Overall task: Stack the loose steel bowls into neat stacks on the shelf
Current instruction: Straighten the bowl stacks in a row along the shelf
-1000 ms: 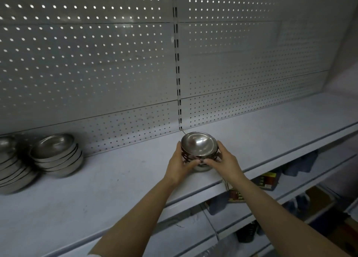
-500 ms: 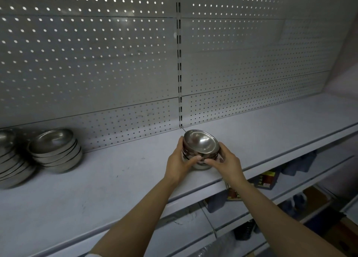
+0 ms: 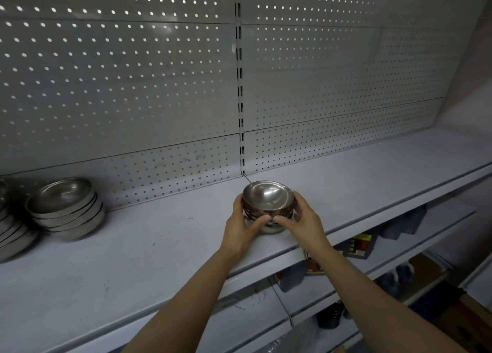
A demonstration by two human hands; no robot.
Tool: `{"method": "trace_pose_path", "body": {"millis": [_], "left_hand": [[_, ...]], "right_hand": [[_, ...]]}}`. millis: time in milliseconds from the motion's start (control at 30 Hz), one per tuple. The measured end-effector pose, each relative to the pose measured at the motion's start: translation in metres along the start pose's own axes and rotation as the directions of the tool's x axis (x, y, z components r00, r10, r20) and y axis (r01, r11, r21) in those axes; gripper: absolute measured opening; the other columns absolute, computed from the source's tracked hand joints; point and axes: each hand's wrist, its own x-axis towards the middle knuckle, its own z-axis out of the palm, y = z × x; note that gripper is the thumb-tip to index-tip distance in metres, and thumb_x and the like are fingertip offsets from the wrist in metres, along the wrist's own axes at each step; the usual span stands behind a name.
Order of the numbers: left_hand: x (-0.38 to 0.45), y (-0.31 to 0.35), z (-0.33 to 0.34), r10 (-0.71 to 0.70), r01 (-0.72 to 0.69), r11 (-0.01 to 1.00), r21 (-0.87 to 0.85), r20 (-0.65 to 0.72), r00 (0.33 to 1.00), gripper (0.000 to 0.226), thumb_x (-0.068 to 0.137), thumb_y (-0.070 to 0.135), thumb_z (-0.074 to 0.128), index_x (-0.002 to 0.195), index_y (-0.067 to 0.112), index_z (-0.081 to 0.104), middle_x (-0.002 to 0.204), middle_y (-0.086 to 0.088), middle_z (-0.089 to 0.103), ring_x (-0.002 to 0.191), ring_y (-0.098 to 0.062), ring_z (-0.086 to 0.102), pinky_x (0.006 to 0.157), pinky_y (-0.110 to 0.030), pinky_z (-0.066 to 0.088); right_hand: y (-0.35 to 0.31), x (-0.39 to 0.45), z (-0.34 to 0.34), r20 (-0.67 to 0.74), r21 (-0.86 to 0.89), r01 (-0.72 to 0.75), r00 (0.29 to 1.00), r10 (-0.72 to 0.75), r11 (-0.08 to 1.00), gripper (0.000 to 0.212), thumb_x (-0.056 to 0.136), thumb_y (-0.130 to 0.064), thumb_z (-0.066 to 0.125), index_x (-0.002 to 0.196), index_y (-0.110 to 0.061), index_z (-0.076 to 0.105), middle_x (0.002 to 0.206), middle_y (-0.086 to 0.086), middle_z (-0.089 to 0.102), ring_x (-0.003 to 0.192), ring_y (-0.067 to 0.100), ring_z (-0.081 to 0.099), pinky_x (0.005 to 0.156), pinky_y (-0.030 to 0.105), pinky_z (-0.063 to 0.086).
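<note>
A small stack of shiny steel bowls (image 3: 267,198) stands on the grey shelf (image 3: 159,246), near its front edge at the middle. My left hand (image 3: 241,226) wraps its left side and my right hand (image 3: 303,220) wraps its right side, thumbs meeting at the front. The top bowl leans slightly to the right. Far left on the shelf stands a stack of wider steel bowls (image 3: 65,209), and another stack of bowls (image 3: 12,238) is cut off by the left edge.
A perforated metal back panel (image 3: 159,86) rises behind the shelf, with a slotted upright (image 3: 240,86) at its middle. Lower shelves (image 3: 372,267) below right hold boxes and dark items. The shelf runs bare toward the right.
The view has shifted slightly. Both hands have stayed on the small stack, and its top bowl has tipped a little toward the right.
</note>
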Motion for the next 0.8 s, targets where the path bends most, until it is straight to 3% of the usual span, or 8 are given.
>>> {"method": "trace_pose_path", "body": {"millis": [200, 300, 433, 533, 633, 700, 800], "left_hand": [[-0.001, 0.0, -0.002, -0.029, 0.03, 0.999, -0.041, 0.021, 0.999, 0.075, 0.084, 0.038, 0.076, 0.146, 0.03, 0.033, 0.132, 0.019, 0.049, 0.12, -0.003, 0.051, 0.096, -0.018, 0.042], [-0.002, 0.002, -0.003, -0.062, 0.064, 0.993, -0.103, 0.024, 0.998, 0.06, 0.091, 0.042, 0.066, 0.143, 0.032, 0.038, 0.129, 0.022, 0.053, 0.121, -0.001, 0.052, 0.093, -0.013, 0.042], [-0.003, 0.005, -0.002, -0.056, 0.058, 0.988, -0.146, 0.017, 0.998, 0.057, 0.094, 0.043, 0.062, 0.145, 0.034, 0.04, 0.133, 0.022, 0.055, 0.117, 0.009, 0.053, 0.091, -0.012, 0.043], [-0.004, 0.008, -0.002, -0.035, 0.038, 0.99, -0.138, 0.022, 0.999, 0.055, 0.094, 0.043, 0.063, 0.144, 0.039, 0.041, 0.132, 0.022, 0.057, 0.119, 0.006, 0.054, 0.091, -0.014, 0.046], [-0.008, 0.012, -0.007, -0.008, 0.009, 0.993, -0.118, 0.003, 1.0, 0.054, 0.094, 0.044, 0.061, 0.144, 0.042, 0.039, 0.132, 0.023, 0.058, 0.119, 0.005, 0.055, 0.095, -0.017, 0.047], [-0.011, 0.016, -0.016, 0.007, -0.009, 0.993, -0.117, -0.022, 1.0, 0.055, 0.095, 0.043, 0.061, 0.144, 0.042, 0.037, 0.132, 0.023, 0.057, 0.119, 0.005, 0.055, 0.095, -0.017, 0.046], [-0.016, 0.025, -0.038, -0.007, -0.004, 0.991, -0.133, -0.085, 0.996, 0.068, 0.095, 0.038, 0.062, 0.149, 0.041, 0.021, 0.133, 0.029, 0.049, 0.119, 0.007, 0.051, 0.087, -0.005, 0.042]], "right_hand": [[-0.002, 0.0, -0.003, -0.013, 0.077, -0.028, 0.999, 0.029, 0.997, 0.062, 0.077, -0.019, 0.079, 0.126, -0.037, 0.047, 0.109, -0.031, 0.054, 0.101, -0.018, 0.052, 0.081, 0.005, 0.044], [0.001, 0.002, -0.003, -0.02, 0.151, -0.055, 0.998, 0.059, 0.987, 0.068, 0.075, -0.016, 0.08, 0.132, -0.034, 0.049, 0.115, -0.03, 0.057, 0.111, -0.011, 0.053, 0.095, 0.015, 0.045], [0.005, 0.001, -0.001, -0.008, 0.198, -0.054, 0.998, 0.056, 0.979, 0.066, 0.075, -0.011, 0.08, 0.129, -0.037, 0.052, 0.118, -0.025, 0.062, 0.116, -0.008, 0.053, 0.101, 0.024, 0.045], [0.006, -0.001, 0.0, -0.01, 0.235, -0.046, 0.999, 0.049, 0.971, 0.068, 0.074, -0.008, 0.079, 0.132, -0.033, 0.053, 0.122, -0.019, 0.063, 0.119, -0.003, 0.053, 0.103, 0.03, 0.045], [0.001, 0.0, 0.004, -0.005, 0.288, -0.046, 0.999, 0.049, 0.956, 0.07, 0.075, -0.004, 0.078, 0.134, -0.029, 0.052, 0.123, -0.017, 0.063, 0.119, -0.005, 0.053, 0.103, 0.027, 0.045], [-0.008, 0.001, 0.009, 0.015, 0.312, -0.033, 0.999, 0.03, 0.95, 0.069, 0.075, -0.002, 0.078, 0.13, -0.035, 0.053, 0.119, -0.023, 0.063, 0.117, -0.008, 0.053, 0.101, 0.022, 0.045], [-0.026, 0.007, 0.024, 0.064, 0.305, 0.007, 0.998, -0.028, 0.952, 0.068, 0.075, -0.004, 0.078, 0.124, -0.044, 0.052, 0.117, -0.029, 0.062, 0.117, -0.009, 0.052, 0.099, 0.02, 0.045]]}}
